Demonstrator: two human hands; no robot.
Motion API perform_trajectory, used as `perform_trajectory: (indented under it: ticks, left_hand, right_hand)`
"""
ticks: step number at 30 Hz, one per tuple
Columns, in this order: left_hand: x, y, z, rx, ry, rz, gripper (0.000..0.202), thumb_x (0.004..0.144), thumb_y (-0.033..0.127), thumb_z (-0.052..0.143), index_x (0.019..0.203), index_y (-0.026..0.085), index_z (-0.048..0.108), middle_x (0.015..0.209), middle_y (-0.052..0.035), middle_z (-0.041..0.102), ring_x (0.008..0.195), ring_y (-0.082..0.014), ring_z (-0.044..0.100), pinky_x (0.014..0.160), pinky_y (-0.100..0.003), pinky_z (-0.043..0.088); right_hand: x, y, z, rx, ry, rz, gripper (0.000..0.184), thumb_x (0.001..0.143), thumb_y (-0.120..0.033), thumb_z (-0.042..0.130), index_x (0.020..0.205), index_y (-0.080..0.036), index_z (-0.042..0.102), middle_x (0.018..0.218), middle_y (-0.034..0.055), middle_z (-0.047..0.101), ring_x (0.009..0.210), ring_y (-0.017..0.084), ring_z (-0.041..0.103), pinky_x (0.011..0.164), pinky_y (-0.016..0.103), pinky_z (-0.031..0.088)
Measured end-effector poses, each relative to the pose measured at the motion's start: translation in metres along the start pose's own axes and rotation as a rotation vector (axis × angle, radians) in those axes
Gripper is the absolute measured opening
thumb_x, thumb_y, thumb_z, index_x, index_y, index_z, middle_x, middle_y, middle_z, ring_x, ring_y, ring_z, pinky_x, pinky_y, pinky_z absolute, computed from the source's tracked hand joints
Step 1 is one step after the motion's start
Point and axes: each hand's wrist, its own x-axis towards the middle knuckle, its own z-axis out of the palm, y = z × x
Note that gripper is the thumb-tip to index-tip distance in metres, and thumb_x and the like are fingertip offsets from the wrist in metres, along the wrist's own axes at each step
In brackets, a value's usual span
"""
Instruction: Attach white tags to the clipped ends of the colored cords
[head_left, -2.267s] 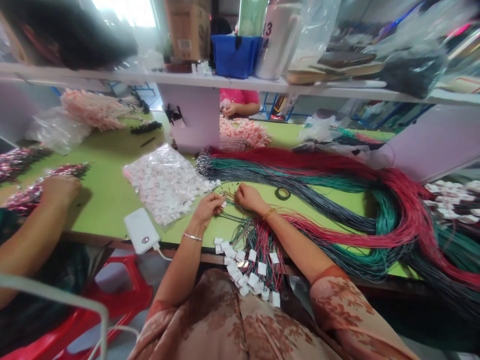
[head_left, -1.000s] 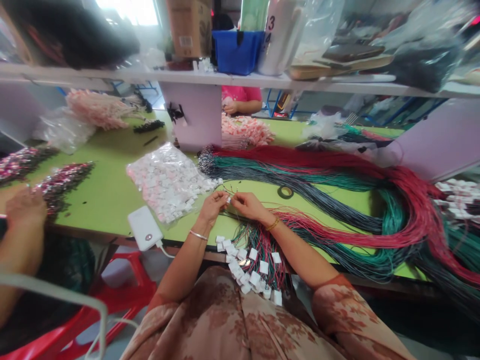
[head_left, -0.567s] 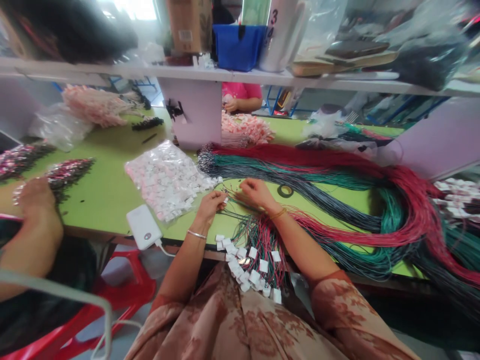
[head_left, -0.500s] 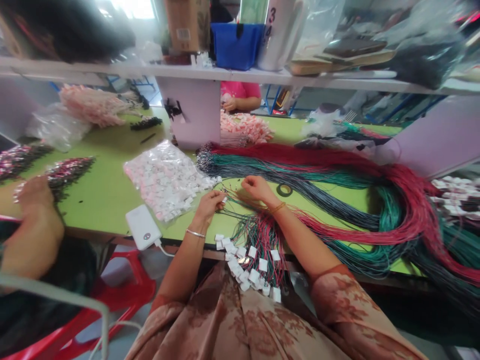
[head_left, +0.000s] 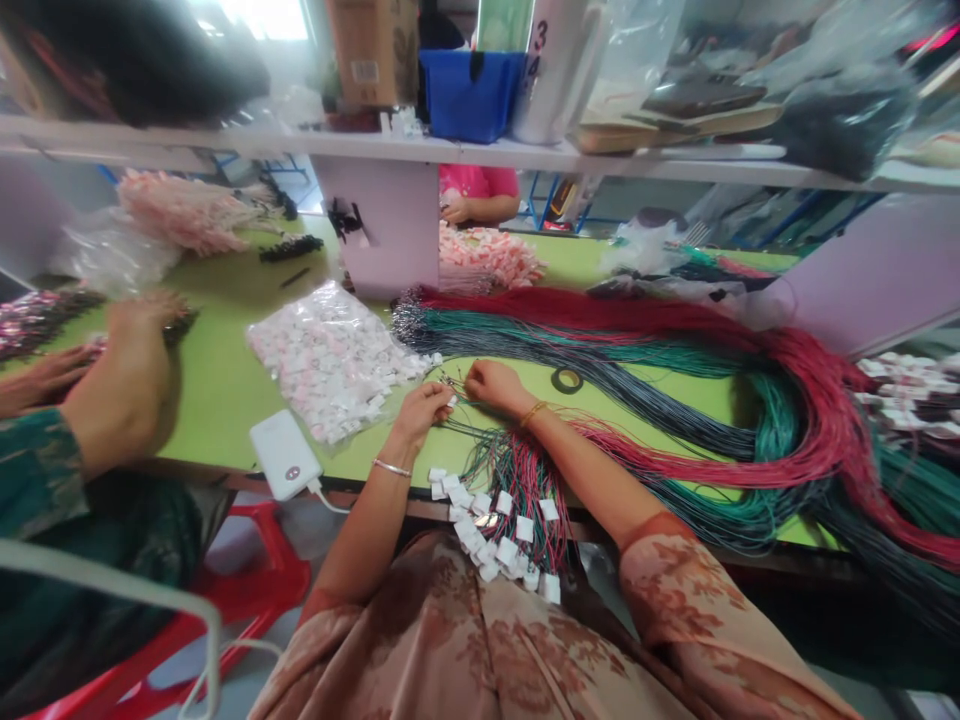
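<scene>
My left hand (head_left: 421,412) is closed in a pinch on a small white connector (head_left: 452,401) just above the green table. Close to its right, my right hand (head_left: 495,385) is closed too, its fingertips by thin wire ends; what it grips is too small to make out. Below my hands, red, green and dark wires hang over the table edge with several white connectors (head_left: 506,552) on their ends, by my lap. A clear bag full of white connectors (head_left: 334,360) lies left of my left hand. Long bundles of red wires (head_left: 637,308), green and dark ones stretch behind my right hand.
A white power bank (head_left: 285,455) with a cable lies at the table's front edge. A black tape roll (head_left: 567,380) sits right of my right hand. At left are a co-worker's hands (head_left: 139,370). A shelf with a blue bin (head_left: 472,95) crosses above the table.
My right hand has moved left and slightly down, closer to my left hand, which stays almost still. The co-worker's near hand has moved right and farther over the table; a second hand now shows.
</scene>
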Motion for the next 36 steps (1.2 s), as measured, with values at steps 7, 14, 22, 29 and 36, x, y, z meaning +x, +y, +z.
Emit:
perform_trajectory:
  ticks: [7,14,22,29,36]
  left_hand:
    - [-0.001,0.001,-0.001,-0.026,0.014,-0.009,0.026,0.059,0.028,0.08,0.071,0.012,0.064,0.062,0.0004,0.058,0.052,-0.0061,0.052,0.048,-0.018,0.036]
    - [-0.001,0.001,0.0,-0.07,-0.008,-0.009,0.028,0.06,0.027,0.081,0.074,0.013,0.062,0.067,0.0009,0.059,0.055,-0.0061,0.054,0.052,-0.018,0.039]
    - [0.0,-0.001,-0.002,-0.219,-0.05,-0.021,0.022,0.066,0.022,0.078,0.079,0.014,0.063,0.07,0.0004,0.061,0.06,-0.0064,0.054,0.058,-0.018,0.042]
    - [0.003,-0.003,-0.003,-0.277,-0.095,-0.001,0.023,0.065,0.022,0.08,0.079,0.013,0.064,0.077,-0.0013,0.063,0.063,-0.0069,0.054,0.06,-0.019,0.044]
    - [0.004,-0.005,-0.004,-0.297,-0.127,0.006,0.021,0.068,0.021,0.078,0.081,0.013,0.063,0.083,-0.0029,0.066,0.065,-0.0072,0.055,0.062,-0.02,0.045]
  right_hand:
    - [0.008,-0.006,0.004,0.117,0.071,0.027,0.019,0.084,-0.022,0.046,0.083,-0.014,0.064,0.08,0.009,0.067,0.066,0.015,0.049,0.061,0.026,0.029]
    - [0.01,-0.016,-0.013,0.676,0.167,-0.031,0.014,0.074,-0.028,0.049,0.067,-0.016,0.054,0.064,-0.0019,0.053,0.063,0.011,0.043,0.061,0.023,0.034]
    - [-0.019,-0.034,-0.023,0.872,0.052,-0.051,0.022,0.069,-0.036,0.058,0.066,-0.014,0.06,0.06,-0.0026,0.052,0.057,0.009,0.041,0.055,0.022,0.033]
    - [-0.031,-0.027,-0.009,0.905,0.033,0.041,0.027,0.066,-0.041,0.057,0.063,-0.015,0.056,0.056,-0.0038,0.047,0.053,0.007,0.036,0.05,0.021,0.028]
    - [-0.034,-0.024,-0.005,0.933,0.039,0.028,0.029,0.066,-0.044,0.055,0.059,-0.017,0.051,0.056,-0.0035,0.045,0.054,0.008,0.036,0.051,0.022,0.028]
